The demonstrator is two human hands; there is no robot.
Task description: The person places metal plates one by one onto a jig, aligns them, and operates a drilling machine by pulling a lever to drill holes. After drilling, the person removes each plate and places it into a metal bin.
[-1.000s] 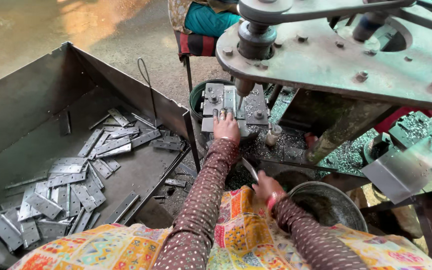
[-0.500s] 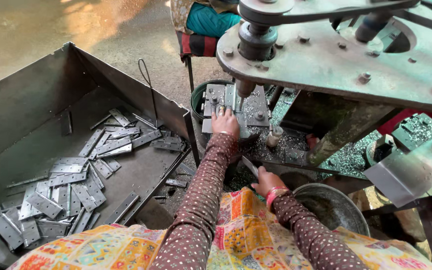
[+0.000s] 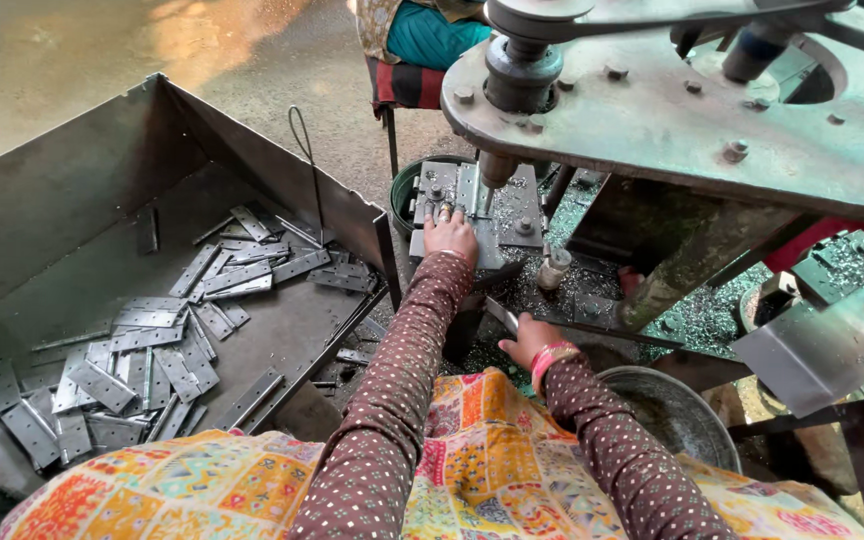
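Little has moved: left hand stays flat, fingers loose, on the press plate; right hand apparently clenches a metal strip.

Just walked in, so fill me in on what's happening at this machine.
A person in dotted brown sleeves sits at a grey-green metal press. The left hand rests on the flat steel fixture plate under the spindle; the right hand grips a thin metal lever. Flat perforated metal strips lie heaped in the grey sheet-metal bin to the left.

A bare concrete floor catches warm light, with a cushioned metal-legged chair standing on it.
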